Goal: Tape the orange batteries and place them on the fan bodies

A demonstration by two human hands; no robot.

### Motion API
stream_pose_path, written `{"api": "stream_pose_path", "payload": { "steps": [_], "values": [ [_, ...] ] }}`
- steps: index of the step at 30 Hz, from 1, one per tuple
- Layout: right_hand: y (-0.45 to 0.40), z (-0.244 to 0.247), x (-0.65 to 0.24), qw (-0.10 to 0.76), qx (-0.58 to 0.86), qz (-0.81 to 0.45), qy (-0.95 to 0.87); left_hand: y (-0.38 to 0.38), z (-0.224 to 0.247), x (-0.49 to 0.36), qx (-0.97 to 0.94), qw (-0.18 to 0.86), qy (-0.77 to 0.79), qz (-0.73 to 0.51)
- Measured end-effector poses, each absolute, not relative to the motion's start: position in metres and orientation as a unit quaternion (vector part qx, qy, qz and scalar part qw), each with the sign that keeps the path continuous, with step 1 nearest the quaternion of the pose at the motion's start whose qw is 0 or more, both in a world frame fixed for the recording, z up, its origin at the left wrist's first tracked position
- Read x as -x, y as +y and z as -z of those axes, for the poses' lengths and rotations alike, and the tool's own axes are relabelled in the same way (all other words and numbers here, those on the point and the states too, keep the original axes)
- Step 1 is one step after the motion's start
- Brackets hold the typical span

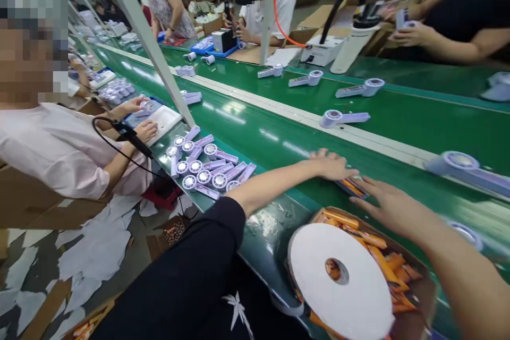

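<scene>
My left hand point(330, 164) lies over one end of a purple handheld fan housing point(352, 187) on the green belt, its palm hiding that end. From the right, my right hand point(384, 199) has its thumb and fingers on either side of the housing's other end. A dark strip with some orange shows along the housing's open face. Just below the hands, a large white reel point(319, 265) with a hole in its middle rests on a cardboard box point(424, 297) of orange-wrapped cylindrical batteries point(382, 265). Another housing point(464, 234) is partly hidden behind my right forearm.
Several fan housings point(219, 180) crowd the green ledge left of my arm. More housings point(360, 87) lie along the conveyor point(247, 127), split by a pale rail. A slanted white post point(147, 37) rises at left. Co-workers sit at left point(59, 154) and across the belt.
</scene>
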State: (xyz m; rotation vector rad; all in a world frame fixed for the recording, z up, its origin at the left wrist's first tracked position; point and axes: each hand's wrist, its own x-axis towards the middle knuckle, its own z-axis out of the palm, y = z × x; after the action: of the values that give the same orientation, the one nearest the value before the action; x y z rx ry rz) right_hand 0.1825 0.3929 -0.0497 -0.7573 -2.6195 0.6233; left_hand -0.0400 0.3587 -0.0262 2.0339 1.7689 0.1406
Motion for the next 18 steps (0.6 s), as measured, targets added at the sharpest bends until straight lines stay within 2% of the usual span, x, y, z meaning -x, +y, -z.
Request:
{"api": "stream_pose_path", "payload": {
  "steps": [2,4,6,7,11,14,18],
  "values": [
    [0.338,0.021,-0.236,0.231,0.327,-0.217,-0.890,0.313,0.004,0.027,-0.729,0.164,0.661,-0.065],
    [0.269,-0.008,-0.285,0.266,0.386,-0.232,-0.853,0.253,-0.016,0.021,-0.838,0.156,0.510,-0.111],
    [0.205,-0.029,-0.314,0.273,0.410,-0.267,-0.828,0.197,-0.026,0.026,-0.911,0.208,0.348,-0.071],
    [0.179,-0.036,-0.322,0.268,0.416,-0.288,-0.820,0.175,-0.027,0.030,-0.922,0.211,0.320,-0.049],
    [0.125,-0.043,-0.325,0.245,0.462,-0.379,-0.764,0.132,-0.025,0.041,-0.926,0.159,0.342,-0.023],
    [0.105,-0.036,-0.301,0.217,0.474,-0.489,-0.699,0.117,-0.028,0.042,-0.916,0.103,0.366,-0.131],
    [0.078,-0.015,-0.240,0.168,0.380,-0.591,-0.692,0.096,-0.020,0.056,-0.854,0.026,0.442,-0.274]
  ]
}}
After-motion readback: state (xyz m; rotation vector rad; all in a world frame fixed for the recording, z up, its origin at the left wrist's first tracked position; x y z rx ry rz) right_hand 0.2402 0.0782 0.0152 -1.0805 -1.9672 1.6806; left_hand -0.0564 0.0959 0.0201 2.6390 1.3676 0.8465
